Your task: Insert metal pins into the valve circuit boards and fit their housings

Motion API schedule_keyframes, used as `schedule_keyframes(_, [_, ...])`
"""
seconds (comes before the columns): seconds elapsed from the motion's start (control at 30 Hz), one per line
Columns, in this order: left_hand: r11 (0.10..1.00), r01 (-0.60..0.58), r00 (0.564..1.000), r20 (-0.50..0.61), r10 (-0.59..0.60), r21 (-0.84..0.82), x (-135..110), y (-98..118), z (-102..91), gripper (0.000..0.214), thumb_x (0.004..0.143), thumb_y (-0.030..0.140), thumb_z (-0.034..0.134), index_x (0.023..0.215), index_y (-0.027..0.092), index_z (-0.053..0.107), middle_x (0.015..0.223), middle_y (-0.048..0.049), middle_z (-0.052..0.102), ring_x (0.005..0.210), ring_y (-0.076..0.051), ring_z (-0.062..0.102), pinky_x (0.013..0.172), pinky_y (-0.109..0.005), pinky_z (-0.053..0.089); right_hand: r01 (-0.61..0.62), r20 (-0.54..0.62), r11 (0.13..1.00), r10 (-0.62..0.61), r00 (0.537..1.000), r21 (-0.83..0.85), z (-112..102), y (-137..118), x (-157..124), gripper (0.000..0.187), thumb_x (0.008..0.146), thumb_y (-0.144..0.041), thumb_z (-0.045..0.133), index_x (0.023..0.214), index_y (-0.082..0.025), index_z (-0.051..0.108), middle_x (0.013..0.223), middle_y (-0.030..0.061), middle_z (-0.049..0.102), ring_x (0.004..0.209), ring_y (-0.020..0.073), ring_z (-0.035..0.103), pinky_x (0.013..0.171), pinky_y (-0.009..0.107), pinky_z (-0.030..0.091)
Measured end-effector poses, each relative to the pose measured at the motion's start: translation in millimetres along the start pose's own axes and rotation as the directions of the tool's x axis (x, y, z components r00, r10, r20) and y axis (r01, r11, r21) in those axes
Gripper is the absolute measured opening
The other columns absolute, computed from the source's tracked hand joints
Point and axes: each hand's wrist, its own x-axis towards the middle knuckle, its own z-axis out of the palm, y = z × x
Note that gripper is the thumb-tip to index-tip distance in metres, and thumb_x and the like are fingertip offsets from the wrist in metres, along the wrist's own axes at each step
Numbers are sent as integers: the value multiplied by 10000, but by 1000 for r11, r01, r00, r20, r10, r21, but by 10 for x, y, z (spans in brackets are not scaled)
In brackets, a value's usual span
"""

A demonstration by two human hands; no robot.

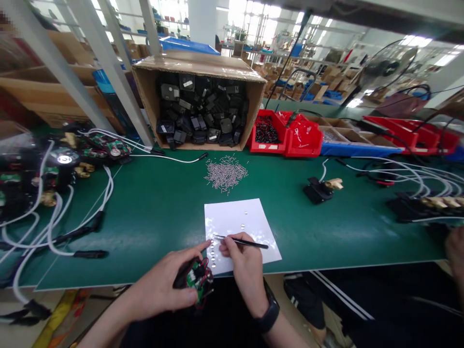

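My left hand is closed round a small black part with a green circuit board and red wires, held just past the table's near edge. My right hand pinches black tweezers, whose tip rests at the lower left of a white sheet. Small clear round beads lie on that sheet, several of them in a column near the tweezer tip. A black watch band is on my right wrist. A heap of thin metal pins lies on the green mat beyond the sheet.
An open cardboard box of black parts lies on its side at the back. Red bins stand to its right. White cables and circuit assemblies crowd the left; brass-tipped parts and cables lie on the right. Another person's hand shows at the right edge.
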Motion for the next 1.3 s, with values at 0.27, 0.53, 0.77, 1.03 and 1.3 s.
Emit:
schedule_keyframes(0.27, [996,-44,999,20,46,-78,6,38,-18,737,631,176,561,1334,292,373,1308,-2,508,1145,-236,480,1011,-373,334,4,91,1000,-2,996,-19,-54,15,17,234,799,-376,596,754,-148,566,647,49,663,605,182,645,600,294,530])
schedule_keyframes(0.53, [974,-119,964,-256,68,-191,-85,-12,-22,533,592,343,661,1098,234,535,1319,-73,449,1147,-295,467,971,-398,380,-9,82,1000,7,997,25,-48,48,37,285,760,-432,630,809,-173,519,625,21,644,580,179,632,567,298,513])
schedule_keyframes(0.77, [989,-136,757,-650,65,-60,-12,-29,102,670,546,352,805,1128,239,493,1294,-99,372,1223,-319,385,1034,-469,315,-120,93,959,100,991,255,-101,-68,1,348,666,-415,740,788,-161,535,728,85,708,689,216,680,588,277,532])
schedule_keyframes(1.03, [890,-296,751,-660,-7,-347,194,-169,404,660,668,185,711,1211,226,337,1248,-86,451,1165,-254,466,1034,-401,339,-305,363,789,112,925,533,-83,-511,26,264,710,-324,739,767,-188,520,816,83,713,825,189,664,754,283,508])
schedule_keyframes(1.3, [884,-349,700,-714,25,-310,186,-327,455,649,683,241,724,1218,261,356,1313,-85,399,1242,-274,393,1049,-425,314,-273,341,825,105,934,495,52,-467,-20,287,664,-353,773,737,-187,551,718,42,692,831,206,648,789,316,455])
